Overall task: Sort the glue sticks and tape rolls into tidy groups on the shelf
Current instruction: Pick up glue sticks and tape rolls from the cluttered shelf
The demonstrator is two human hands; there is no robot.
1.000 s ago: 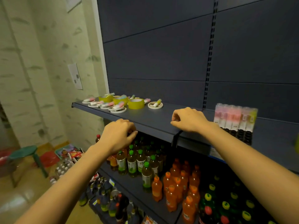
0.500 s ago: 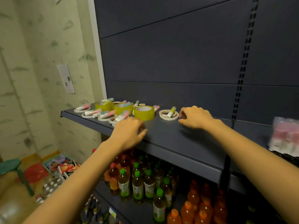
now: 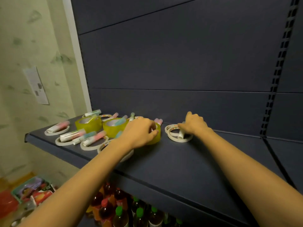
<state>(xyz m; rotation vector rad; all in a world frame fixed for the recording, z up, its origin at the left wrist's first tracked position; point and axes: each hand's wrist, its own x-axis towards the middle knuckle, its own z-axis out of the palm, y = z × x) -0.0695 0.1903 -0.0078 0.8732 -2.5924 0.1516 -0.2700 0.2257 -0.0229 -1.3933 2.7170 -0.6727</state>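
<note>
The left hand curls its fingers round a fat, see-through yellow tape roll in the middle of the frame. Just right of it, the right hand curls its fingers on a white glue stick that lies across a thin white tape ring. All sit on the dark blue shelf. To the left are two more yellow rolls and more glue sticks with pink and green ends, lying on flat white rings. Bottles stand below.
</note>
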